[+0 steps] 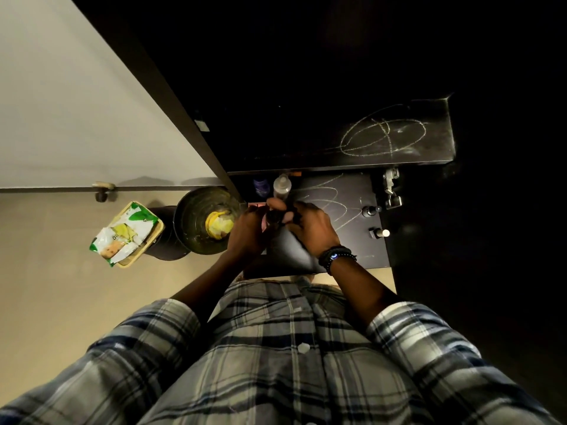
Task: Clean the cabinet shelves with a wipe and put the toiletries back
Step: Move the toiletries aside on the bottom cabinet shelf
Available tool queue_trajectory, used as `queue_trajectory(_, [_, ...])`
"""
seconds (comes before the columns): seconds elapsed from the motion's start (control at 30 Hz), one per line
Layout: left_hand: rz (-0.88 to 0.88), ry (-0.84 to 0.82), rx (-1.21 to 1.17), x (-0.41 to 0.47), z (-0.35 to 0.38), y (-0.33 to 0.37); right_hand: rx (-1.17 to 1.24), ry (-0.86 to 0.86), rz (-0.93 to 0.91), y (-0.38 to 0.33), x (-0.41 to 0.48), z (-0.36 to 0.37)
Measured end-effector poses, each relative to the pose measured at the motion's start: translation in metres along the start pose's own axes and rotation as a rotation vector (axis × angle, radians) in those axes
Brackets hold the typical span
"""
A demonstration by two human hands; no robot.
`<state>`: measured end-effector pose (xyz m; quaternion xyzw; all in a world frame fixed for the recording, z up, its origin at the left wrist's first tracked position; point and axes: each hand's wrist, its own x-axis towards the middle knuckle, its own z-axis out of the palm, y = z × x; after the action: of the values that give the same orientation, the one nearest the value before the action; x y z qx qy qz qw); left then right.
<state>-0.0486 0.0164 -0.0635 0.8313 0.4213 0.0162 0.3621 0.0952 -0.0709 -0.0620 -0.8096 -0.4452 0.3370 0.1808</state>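
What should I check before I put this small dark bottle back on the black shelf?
1. Grip: left hand and right hand both hold the small dark bottle: ok.
2. Cap closed: hidden in the grip: cannot tell.
3. Lower black shelf clean: pale scribble marks show: not ok.
4. Upper black shelf clean: pale loops show: not ok.
5. Free landing spot right of the clear plastic bottle: ok.

dark bottle mostly hidden between left hand and right hand, cabinet depths too dark
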Motion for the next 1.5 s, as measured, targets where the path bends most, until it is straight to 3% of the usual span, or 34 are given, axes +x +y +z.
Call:
queue_trajectory(0.17, [0.019, 0.005, 0.003, -0.003, -0.002, -0.003, -0.139, 0.136, 0.027, 0.028, -0.015, -0.005])
queue_trajectory(0.3, [0.017, -0.002, -0.003, -0.004, -0.001, -0.005, -0.321, 0.398, 0.249, 0.052, -0.032, -0.022])
queue_trajectory(0.4, [0.018, -0.001, -0.015, -0.005, 0.000, -0.002, -0.339, 0.375, 0.457, 0.068, -0.041, -0.035])
queue_trajectory(0.5, [0.014, -0.019, -0.023, -0.004, 0.000, -0.001, -0.265, 0.302, 0.533, 0.081, -0.046, -0.042])
queue_trajectory(0.8, [-0.024, -0.023, -0.018, -0.011, 0.004, -0.006, -0.169, 0.339, 0.394, 0.104, -0.039, -0.053])
queue_trajectory(1.23, [-0.040, 0.078, 0.109, -0.038, 0.005, -0.008, -0.166, 0.230, 0.346, 0.109, -0.027, -0.057])
queue_trajectory(1.33, [0.031, 0.073, 0.119, -0.045, 0.007, -0.006, -0.005, 0.222, 0.180, 0.082, -0.034, -0.051])
queue_trajectory(1.5, [0.108, -0.040, 0.082, -0.049, 0.012, -0.007, 0.162, 0.022, -0.015, 0.037, -0.044, -0.020])
